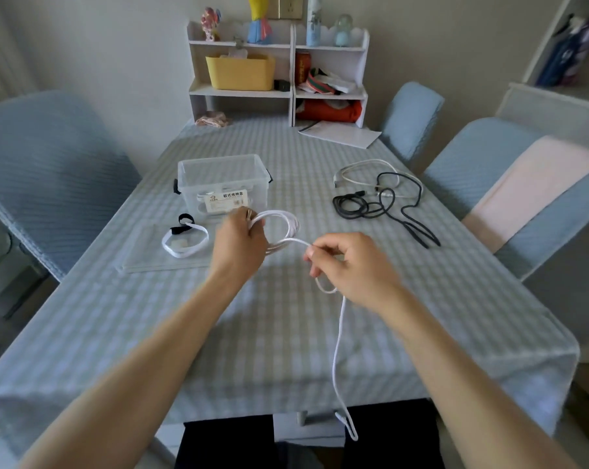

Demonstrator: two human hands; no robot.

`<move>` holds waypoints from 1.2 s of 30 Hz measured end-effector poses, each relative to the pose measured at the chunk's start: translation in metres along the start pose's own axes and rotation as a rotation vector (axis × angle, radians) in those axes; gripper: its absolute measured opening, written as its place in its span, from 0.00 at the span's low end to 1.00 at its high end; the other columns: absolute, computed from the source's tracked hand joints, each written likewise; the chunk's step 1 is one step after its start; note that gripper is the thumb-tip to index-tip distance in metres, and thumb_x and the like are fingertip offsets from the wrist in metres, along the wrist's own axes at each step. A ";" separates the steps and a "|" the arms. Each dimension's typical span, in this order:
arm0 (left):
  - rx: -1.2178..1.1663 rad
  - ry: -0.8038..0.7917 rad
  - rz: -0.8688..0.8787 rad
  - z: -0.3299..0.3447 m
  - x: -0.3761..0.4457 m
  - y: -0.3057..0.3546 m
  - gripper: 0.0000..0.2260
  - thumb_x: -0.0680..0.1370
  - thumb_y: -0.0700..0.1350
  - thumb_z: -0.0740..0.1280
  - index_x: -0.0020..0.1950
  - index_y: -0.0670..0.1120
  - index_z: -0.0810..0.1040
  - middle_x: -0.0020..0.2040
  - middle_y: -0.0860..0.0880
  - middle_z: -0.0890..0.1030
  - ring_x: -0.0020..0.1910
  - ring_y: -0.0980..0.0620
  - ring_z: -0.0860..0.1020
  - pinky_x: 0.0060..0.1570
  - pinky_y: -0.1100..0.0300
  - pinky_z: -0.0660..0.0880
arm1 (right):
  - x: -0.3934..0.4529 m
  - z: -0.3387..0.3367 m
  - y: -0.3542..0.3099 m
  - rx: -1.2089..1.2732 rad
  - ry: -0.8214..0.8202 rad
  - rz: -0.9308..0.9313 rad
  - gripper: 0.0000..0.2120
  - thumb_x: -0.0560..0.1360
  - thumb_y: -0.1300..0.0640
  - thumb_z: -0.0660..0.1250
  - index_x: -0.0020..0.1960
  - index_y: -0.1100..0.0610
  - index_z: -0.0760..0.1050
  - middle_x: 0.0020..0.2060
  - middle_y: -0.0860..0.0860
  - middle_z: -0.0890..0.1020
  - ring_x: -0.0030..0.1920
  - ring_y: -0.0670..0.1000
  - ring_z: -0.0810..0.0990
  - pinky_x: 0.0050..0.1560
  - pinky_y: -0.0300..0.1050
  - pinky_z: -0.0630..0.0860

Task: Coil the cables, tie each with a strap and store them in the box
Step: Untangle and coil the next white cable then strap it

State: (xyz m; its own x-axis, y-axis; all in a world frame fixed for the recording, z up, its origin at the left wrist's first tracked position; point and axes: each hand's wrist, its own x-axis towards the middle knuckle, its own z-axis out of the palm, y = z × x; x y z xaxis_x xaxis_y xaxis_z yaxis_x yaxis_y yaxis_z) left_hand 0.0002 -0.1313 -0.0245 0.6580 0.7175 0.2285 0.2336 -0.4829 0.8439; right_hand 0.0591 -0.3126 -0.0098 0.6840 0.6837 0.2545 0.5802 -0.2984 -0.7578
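Box (223, 184) on desk (286, 333), far left of centre. Straps (184, 240) just before it, to its left. Loose cables (381, 198) far right, well apart from box. My left grip (240, 243) holds coiled cable (279, 231) before the box; right grip (347, 265) beside it, cable tail hanging over near desk edge. Shelf (277, 72) behind, at desk's far end.

Checked-cloth table (286, 333), blue chairs (42, 170), white shelf (279, 93) against wall.

A white shelf unit (242, 93) holds a yellow bin (240, 72); papers (340, 134) lie nearby.
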 end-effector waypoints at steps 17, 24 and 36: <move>0.032 0.061 -0.008 -0.008 -0.018 -0.014 0.06 0.79 0.36 0.59 0.47 0.39 0.75 0.37 0.46 0.78 0.38 0.43 0.76 0.31 0.57 0.67 | -0.005 -0.002 -0.003 0.818 0.089 0.259 0.15 0.80 0.61 0.64 0.35 0.61 0.76 0.26 0.52 0.78 0.32 0.50 0.80 0.46 0.46 0.77; 0.074 0.116 0.017 -0.005 -0.014 -0.021 0.06 0.80 0.36 0.59 0.49 0.38 0.75 0.35 0.52 0.73 0.38 0.47 0.71 0.28 0.63 0.63 | -0.020 -0.009 -0.002 1.295 0.135 0.372 0.11 0.80 0.58 0.60 0.41 0.60 0.74 0.18 0.45 0.59 0.19 0.44 0.59 0.28 0.39 0.65; 0.089 0.081 0.046 -0.006 -0.026 -0.015 0.05 0.79 0.35 0.59 0.49 0.39 0.75 0.36 0.50 0.75 0.39 0.48 0.72 0.29 0.62 0.60 | -0.028 0.012 -0.021 1.066 0.046 0.593 0.13 0.84 0.54 0.58 0.47 0.58 0.78 0.29 0.51 0.73 0.24 0.46 0.69 0.20 0.36 0.64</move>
State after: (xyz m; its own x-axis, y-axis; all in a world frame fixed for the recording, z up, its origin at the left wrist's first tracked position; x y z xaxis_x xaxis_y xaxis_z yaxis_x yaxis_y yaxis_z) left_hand -0.0249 -0.1394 -0.0402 0.6102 0.7302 0.3074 0.2696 -0.5562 0.7861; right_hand 0.0231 -0.3176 -0.0083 0.7472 0.5962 -0.2937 -0.4657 0.1543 -0.8714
